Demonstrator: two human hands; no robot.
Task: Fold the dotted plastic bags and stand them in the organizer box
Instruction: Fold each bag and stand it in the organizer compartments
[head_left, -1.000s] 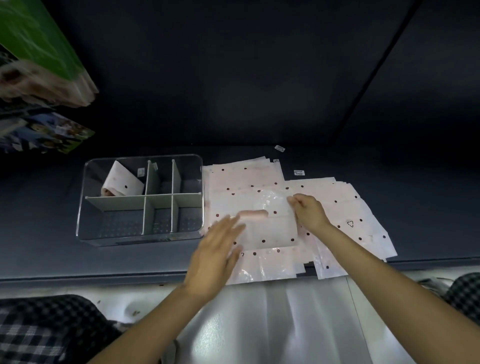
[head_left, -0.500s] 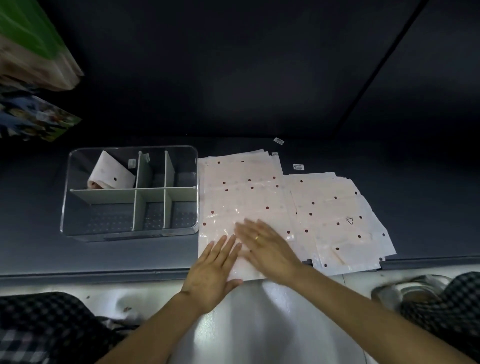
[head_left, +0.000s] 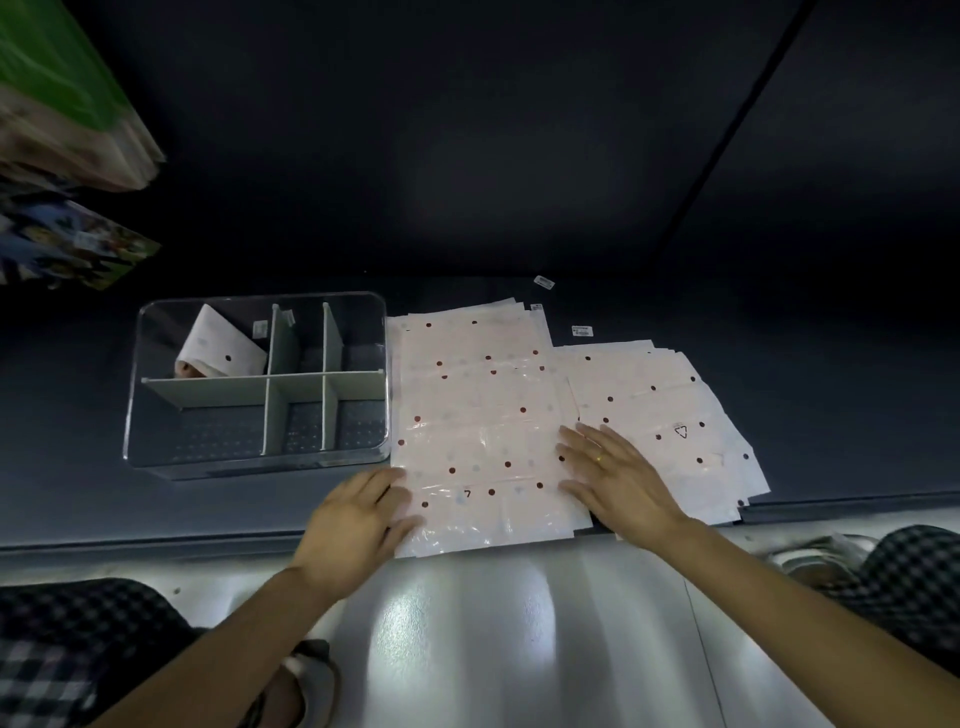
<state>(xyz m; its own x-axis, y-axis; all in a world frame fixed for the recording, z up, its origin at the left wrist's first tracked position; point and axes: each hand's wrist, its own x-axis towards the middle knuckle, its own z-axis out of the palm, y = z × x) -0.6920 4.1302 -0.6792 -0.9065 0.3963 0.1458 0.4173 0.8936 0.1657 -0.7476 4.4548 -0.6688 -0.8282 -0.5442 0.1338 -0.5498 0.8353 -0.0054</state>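
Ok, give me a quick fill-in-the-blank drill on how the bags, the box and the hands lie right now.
1. The clear plastic organizer box holds ____ folded dotted bag.
2. That bag stands in the box's back-____ compartment.
3. Both the left hand and the right hand rest with straight fingers on the flat pink dotted plastic bag, so neither grip is ____.

Missing words: one; left; shut

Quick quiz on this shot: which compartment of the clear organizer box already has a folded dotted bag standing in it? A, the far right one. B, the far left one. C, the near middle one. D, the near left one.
B: the one folded bag in the organizer box leans in the far left compartment, and the other compartments show only the box's floor.
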